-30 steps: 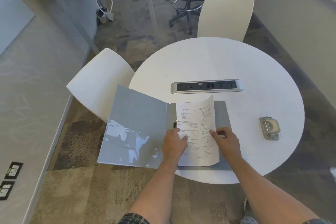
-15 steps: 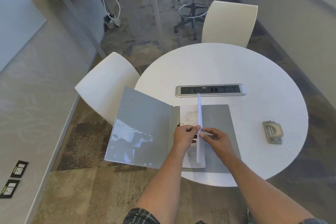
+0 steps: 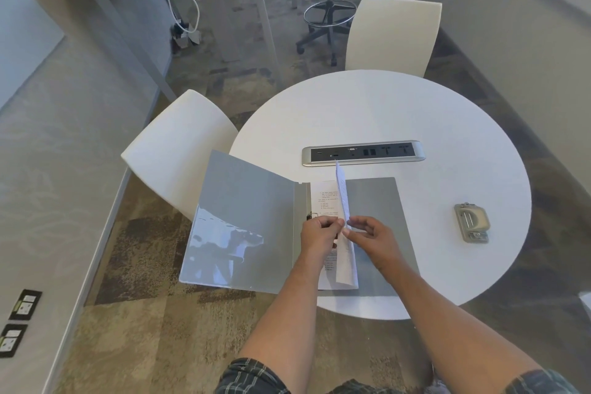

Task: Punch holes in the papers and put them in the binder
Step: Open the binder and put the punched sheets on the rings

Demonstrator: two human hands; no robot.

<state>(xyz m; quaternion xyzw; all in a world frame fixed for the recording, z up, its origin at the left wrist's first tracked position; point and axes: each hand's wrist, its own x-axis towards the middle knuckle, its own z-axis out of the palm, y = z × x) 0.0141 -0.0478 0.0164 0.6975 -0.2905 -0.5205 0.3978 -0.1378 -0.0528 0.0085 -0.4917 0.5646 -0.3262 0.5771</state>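
Binder (image 3: 372, 201) lies open at the worktop's (image 3: 383, 105) near edge, its left cover overhanging. Left hand (image 3: 318, 233) and right hand (image 3: 371, 232) each close their grip on one sheet (image 3: 345, 233) stood on edge over the filed papers (image 3: 326, 198). Hole punch (image 3: 471, 222) sits apart toward the right edge.

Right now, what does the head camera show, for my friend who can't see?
Two hands, left hand and right hand, hold a paper on edge over an open gray binder on a round white table. A hole punch sits to the right.
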